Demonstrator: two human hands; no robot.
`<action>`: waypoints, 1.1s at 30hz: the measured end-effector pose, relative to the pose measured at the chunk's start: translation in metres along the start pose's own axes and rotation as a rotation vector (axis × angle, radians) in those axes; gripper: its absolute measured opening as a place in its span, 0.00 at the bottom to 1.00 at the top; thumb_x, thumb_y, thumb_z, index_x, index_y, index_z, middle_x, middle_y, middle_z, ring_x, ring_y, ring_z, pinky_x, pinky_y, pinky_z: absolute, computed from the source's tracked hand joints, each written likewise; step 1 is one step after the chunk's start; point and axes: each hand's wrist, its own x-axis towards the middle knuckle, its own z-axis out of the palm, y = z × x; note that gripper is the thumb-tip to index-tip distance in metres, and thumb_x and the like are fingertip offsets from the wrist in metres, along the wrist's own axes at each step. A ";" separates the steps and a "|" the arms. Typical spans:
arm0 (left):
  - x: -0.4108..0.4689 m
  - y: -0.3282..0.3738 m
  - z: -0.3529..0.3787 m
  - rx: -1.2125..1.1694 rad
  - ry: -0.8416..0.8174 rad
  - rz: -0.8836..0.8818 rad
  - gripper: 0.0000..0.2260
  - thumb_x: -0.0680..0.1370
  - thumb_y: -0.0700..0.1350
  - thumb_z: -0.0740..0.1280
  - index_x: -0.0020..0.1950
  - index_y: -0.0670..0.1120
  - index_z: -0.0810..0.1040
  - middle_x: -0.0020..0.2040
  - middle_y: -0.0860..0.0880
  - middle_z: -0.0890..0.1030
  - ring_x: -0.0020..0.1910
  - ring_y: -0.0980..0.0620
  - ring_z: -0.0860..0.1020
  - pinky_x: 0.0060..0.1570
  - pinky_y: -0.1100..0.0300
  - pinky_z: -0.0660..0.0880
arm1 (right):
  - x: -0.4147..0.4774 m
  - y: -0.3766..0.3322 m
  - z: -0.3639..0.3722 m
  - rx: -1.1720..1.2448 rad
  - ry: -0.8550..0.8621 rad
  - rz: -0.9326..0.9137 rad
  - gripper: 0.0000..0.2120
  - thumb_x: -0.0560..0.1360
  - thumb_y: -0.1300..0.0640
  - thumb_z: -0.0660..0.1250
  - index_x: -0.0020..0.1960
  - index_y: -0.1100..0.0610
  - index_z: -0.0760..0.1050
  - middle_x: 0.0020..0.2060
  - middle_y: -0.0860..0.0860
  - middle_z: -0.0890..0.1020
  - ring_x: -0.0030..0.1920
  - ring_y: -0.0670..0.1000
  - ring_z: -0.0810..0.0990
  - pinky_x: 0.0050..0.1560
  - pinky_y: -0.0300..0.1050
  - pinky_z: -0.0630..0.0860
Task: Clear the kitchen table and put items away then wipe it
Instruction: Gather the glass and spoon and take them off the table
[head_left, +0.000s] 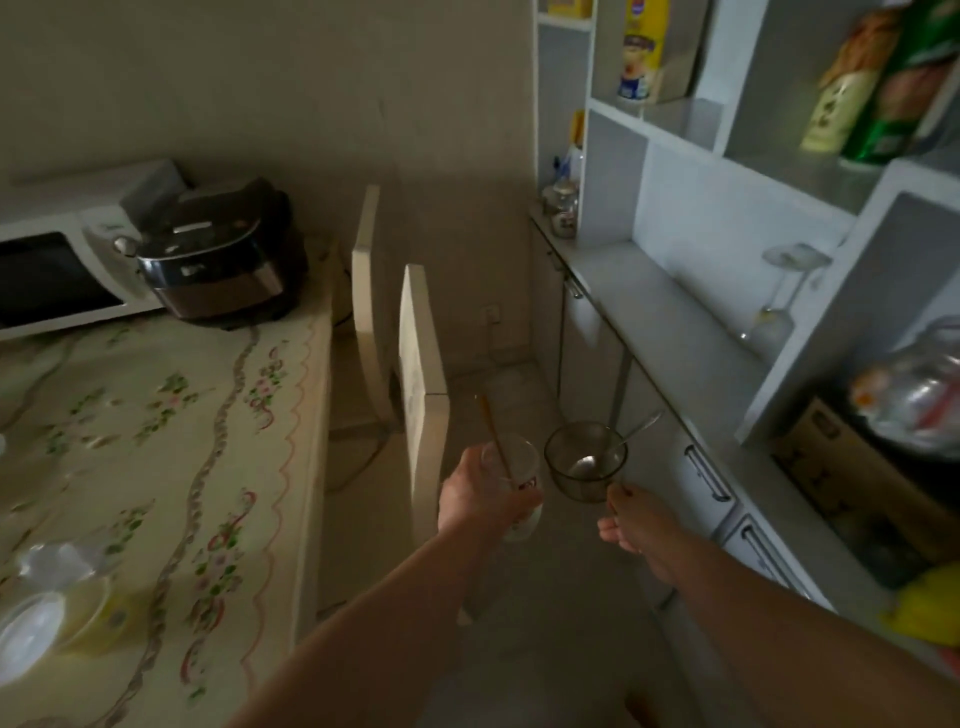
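My left hand (480, 496) grips a clear drinking glass (519, 493) with chopsticks (493, 436) standing in it, held out over the floor past the chair. My right hand (641, 530) pinches the near rim of a dark glass bowl (584, 460) with a metal spoon (610, 449) lying inside. The kitchen table (156, 441), covered by a floral cloth, is on the left. On its near left corner sit a yellow bowl (98, 618) and a white lid or dish (28, 631).
A microwave (57, 265) and a rice cooker (223, 254) stand at the table's far end. Two pale chairs (421, 379) line the table's right side. A white shelf unit with counter (665, 322), drawers, upturned wine glass (779, 296), boxes and packets runs along the right.
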 end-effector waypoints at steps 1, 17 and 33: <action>0.008 0.009 0.007 -0.005 -0.001 -0.001 0.31 0.65 0.53 0.78 0.64 0.52 0.71 0.56 0.51 0.78 0.56 0.49 0.77 0.56 0.52 0.76 | 0.008 -0.006 -0.008 0.004 -0.005 -0.008 0.12 0.82 0.56 0.51 0.58 0.58 0.71 0.42 0.56 0.80 0.36 0.50 0.77 0.37 0.41 0.69; 0.132 0.133 0.064 -0.121 0.130 0.049 0.31 0.62 0.53 0.79 0.62 0.53 0.73 0.56 0.52 0.79 0.54 0.50 0.77 0.53 0.55 0.77 | 0.118 -0.102 -0.112 0.165 0.042 -0.101 0.16 0.81 0.57 0.56 0.63 0.66 0.71 0.45 0.61 0.79 0.31 0.49 0.75 0.20 0.31 0.71; 0.330 0.214 0.114 -0.061 -0.098 0.166 0.34 0.63 0.54 0.79 0.65 0.51 0.72 0.59 0.52 0.79 0.56 0.51 0.78 0.52 0.56 0.77 | 0.258 -0.174 -0.148 0.286 0.244 -0.016 0.08 0.80 0.58 0.56 0.45 0.58 0.70 0.40 0.55 0.75 0.32 0.48 0.73 0.30 0.39 0.70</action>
